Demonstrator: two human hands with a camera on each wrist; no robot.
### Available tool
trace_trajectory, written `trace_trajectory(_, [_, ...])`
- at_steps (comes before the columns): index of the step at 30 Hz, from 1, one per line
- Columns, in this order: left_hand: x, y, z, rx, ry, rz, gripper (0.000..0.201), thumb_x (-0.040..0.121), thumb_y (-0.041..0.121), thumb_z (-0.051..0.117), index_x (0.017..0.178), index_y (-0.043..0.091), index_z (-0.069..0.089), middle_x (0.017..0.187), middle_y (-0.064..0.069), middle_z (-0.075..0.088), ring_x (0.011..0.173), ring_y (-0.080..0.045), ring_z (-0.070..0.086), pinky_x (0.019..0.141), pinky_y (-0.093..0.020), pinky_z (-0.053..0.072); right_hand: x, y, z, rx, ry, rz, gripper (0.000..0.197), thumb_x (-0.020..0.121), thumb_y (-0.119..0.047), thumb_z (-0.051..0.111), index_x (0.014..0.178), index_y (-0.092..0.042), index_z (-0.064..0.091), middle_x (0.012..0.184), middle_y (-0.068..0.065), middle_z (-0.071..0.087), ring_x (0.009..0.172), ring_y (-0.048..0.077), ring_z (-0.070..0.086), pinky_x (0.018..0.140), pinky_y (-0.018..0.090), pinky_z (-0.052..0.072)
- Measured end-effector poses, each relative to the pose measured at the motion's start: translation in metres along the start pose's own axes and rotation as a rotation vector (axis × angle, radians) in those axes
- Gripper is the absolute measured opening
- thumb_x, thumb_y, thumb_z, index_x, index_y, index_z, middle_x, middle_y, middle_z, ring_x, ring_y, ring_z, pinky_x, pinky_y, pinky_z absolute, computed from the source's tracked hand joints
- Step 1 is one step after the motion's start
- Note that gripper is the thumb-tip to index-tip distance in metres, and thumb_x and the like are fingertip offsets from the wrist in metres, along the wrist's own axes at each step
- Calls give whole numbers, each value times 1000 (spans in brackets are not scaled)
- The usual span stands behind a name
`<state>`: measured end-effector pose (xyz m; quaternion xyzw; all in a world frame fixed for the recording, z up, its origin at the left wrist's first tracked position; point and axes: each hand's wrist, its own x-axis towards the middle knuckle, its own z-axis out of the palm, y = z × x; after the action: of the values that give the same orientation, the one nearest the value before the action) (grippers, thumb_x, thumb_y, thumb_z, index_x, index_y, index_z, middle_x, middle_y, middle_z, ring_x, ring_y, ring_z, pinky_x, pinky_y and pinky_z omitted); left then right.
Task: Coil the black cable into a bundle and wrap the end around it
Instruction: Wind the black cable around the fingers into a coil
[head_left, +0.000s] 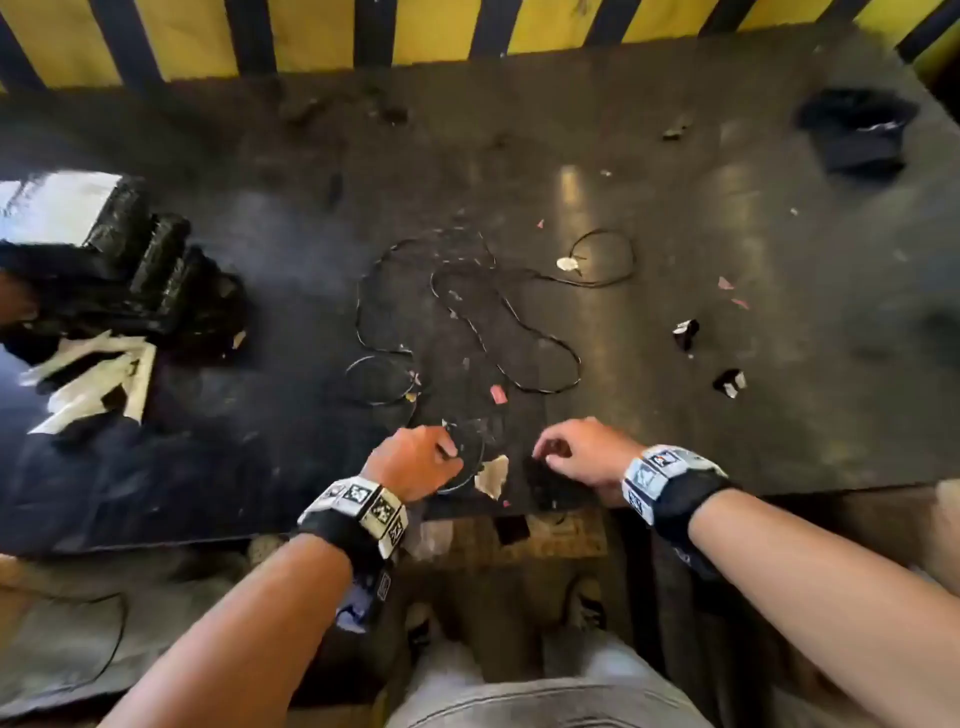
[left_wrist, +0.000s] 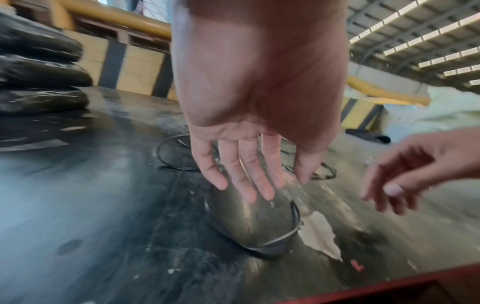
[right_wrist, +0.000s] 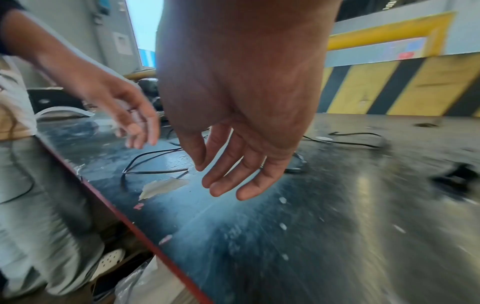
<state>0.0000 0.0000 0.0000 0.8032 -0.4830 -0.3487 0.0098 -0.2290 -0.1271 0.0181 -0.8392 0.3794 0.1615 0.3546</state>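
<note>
The thin black cable (head_left: 540, 391) lies in loose, tangled loops across the middle of the dark table (head_left: 727, 364). One small loop (left_wrist: 275, 241) sits close to the front edge. My left hand (head_left: 421, 457) hovers just over that loop with its fingers (left_wrist: 254, 185) straight and holding nothing. My right hand (head_left: 576, 452) hangs a little to the right, above the table's front edge, its fingers (right_wrist: 233, 181) relaxed and empty. From the right wrist, cable strands (right_wrist: 155, 172) lie between the two hands.
Black wrapped bundles (head_left: 145, 249) and white paper are stacked at the left. Torn paper scraps (head_left: 491, 475) and small black pieces (head_left: 685, 332) litter the table. A dark cloth item (head_left: 857, 130) lies at the back right. A yellow-and-black striped barrier (head_left: 311, 36) stands behind.
</note>
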Motion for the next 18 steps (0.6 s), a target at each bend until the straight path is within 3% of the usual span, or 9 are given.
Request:
trace_trajectory(3, [19, 11, 11, 77, -27, 21, 38, 70, 67, 59, 94, 38, 66, 102, 2, 75, 99, -26, 71, 90, -41, 57, 28, -5, 7, 5, -46, -18, 28, 94, -21, 59, 116, -27, 74, 117, -1, 76, 112, 20, 68, 95, 25, 48])
trace_trajectory(5, [21, 19, 22, 120, -27, 19, 45, 74, 68, 64, 102, 33, 66, 103, 1, 72, 97, -28, 70, 85, -39, 56, 38, -9, 11, 14, -58, -10, 28, 94, -22, 59, 118, -27, 73, 117, 0, 75, 112, 21, 67, 98, 30, 49])
trace_trajectory(8, [20, 22, 39, 197, 28, 43, 33, 84, 53, 66, 105, 27, 65, 101, -3, 72, 92, -31, 69, 75, -37, 52, 44, -5, 22, 40, -53, -12, 29, 95, -21, 59, 121, -26, 71, 115, 0, 74, 108, 21, 67, 92, 28, 47])
trace_trajectory(11, [24, 19, 41, 182, 64, 106, 18, 92, 30, 57, 105, 25, 69, 103, -6, 75, 92, -32, 70, 77, -38, 56, 45, 0, 26, 95, -26, -16, 33, 95, -20, 58, 127, -27, 67, 112, -1, 72, 103, 21, 67, 90, 31, 51])
trace_trajectory(15, [25, 11, 23, 154, 101, 291, 19, 94, 30, 66, 109, 28, 78, 102, -3, 68, 96, -22, 64, 85, -38, 55, 46, 10, 20, 174, 9, -46, 41, 95, -17, 58, 134, -31, 59, 104, -3, 70, 82, 13, 66, 79, 31, 56])
trace_trajectory(18, [22, 16, -4, 19, 145, 388, 17, 94, 28, 68, 107, 26, 79, 76, 14, 63, 69, -5, 60, 71, -23, 49, 48, 10, 6, 181, 15, -107, 45, 94, -15, 61, 135, -34, 59, 104, -6, 70, 81, 6, 63, 78, 25, 48])
